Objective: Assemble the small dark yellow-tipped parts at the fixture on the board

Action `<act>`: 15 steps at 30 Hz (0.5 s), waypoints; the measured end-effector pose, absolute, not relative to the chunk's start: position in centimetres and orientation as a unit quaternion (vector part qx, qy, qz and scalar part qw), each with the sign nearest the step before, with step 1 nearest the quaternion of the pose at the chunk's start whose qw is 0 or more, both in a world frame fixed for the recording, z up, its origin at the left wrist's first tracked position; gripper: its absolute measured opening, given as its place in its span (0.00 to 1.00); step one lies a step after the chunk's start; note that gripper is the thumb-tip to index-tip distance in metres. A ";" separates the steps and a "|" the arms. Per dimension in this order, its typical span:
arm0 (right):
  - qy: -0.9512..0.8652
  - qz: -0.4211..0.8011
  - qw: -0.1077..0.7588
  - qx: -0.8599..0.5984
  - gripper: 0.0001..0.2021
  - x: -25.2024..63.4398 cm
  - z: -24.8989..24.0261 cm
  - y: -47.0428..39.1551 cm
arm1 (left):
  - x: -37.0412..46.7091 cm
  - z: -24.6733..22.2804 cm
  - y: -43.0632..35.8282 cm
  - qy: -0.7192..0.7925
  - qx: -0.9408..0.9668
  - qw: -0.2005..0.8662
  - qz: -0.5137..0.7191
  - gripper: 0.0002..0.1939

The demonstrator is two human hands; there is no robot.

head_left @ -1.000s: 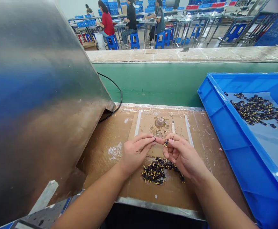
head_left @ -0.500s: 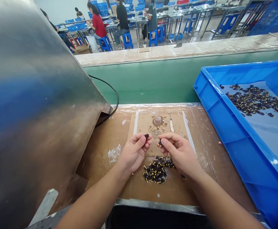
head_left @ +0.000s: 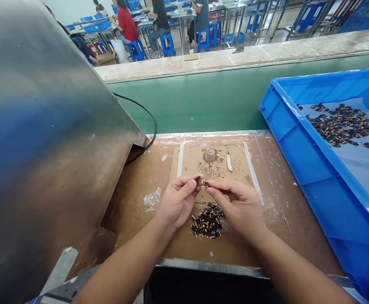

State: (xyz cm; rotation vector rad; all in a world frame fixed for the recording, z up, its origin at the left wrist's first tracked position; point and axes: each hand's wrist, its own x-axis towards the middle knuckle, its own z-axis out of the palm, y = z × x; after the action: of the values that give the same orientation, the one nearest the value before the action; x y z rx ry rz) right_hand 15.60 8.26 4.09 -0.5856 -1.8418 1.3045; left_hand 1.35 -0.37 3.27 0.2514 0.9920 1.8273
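Observation:
Between its thumb and fingers my left hand (head_left: 180, 200) pinches a small black part (head_left: 197, 178). Close by on the right, my right hand (head_left: 239, 204) is closed on a small black part with yellow ends (head_left: 206, 184). The two parts are held near each other above the cardboard; whether they touch is too small to tell. A pile of black and yellow parts (head_left: 207, 223) lies on the brown work surface (head_left: 235, 249) below my hands. Beyond them are a small clear cup (head_left: 210, 155) and a white-handled tool (head_left: 229, 161).
A large blue bin (head_left: 317, 169) at the right holds many black and yellow parts. A metal housing (head_left: 51, 139) fills the left, with a black cable (head_left: 146, 110) beside it. Behind a green barrier (head_left: 190, 101), people sit on blue stools.
My right hand has brought its part leftward to beside my left hand's part, turning it more level. The view has tilted slightly downward.

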 end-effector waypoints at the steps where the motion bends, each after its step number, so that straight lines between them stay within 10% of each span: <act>1: -0.727 0.513 0.394 -0.229 0.09 15.6 4.0 8.2 | 1.4 3.3 -0.4 0.416 0.107 0.499 0.753 0.08; 15: -0.737 0.495 0.396 -0.234 0.08 15.4 4.0 8.1 | 1.6 3.4 -0.5 0.423 0.137 0.496 0.746 0.08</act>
State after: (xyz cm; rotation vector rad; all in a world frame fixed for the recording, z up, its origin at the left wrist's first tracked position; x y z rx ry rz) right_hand 15.42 8.05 4.03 -0.5927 -1.8693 1.2543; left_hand 1.59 -0.51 3.40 0.3317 1.0239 1.8081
